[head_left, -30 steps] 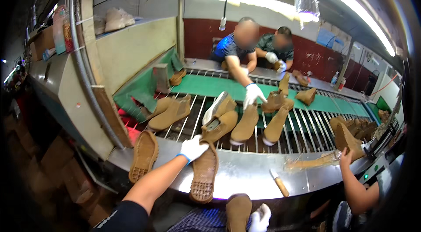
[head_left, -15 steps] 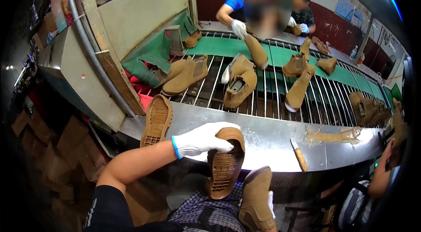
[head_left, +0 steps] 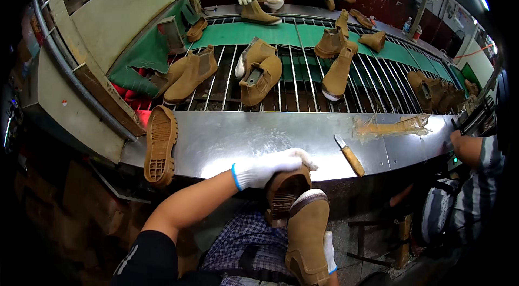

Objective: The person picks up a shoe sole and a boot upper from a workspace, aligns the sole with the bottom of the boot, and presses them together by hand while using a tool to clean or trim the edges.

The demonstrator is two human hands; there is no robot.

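Observation:
My left hand, in a white knit glove with a blue cuff, is closed on the toe end of a brown rubber sole. Its hollow, ribbed inside faces me. A tan suede ankle boot without an outsole overlaps the sole's lower right part, its pale-edged toe pointing up. My right hand, also gloved, grips the boot from its right side; most of its fingers are hidden behind it. Another brown sole leans over the bench edge at left, beyond my left forearm.
A wooden-handled knife lies on the metal bench. Behind runs a conveyor of metal rods with several tan boots. Two gloved co-workers handle boots across it. Another person sits at the right.
The sole has tilted toward the boot, and the boot's toe has risen beside it, now overlapping. My view has shifted. Across the conveyor, a co-worker now holds a boot with both hands.

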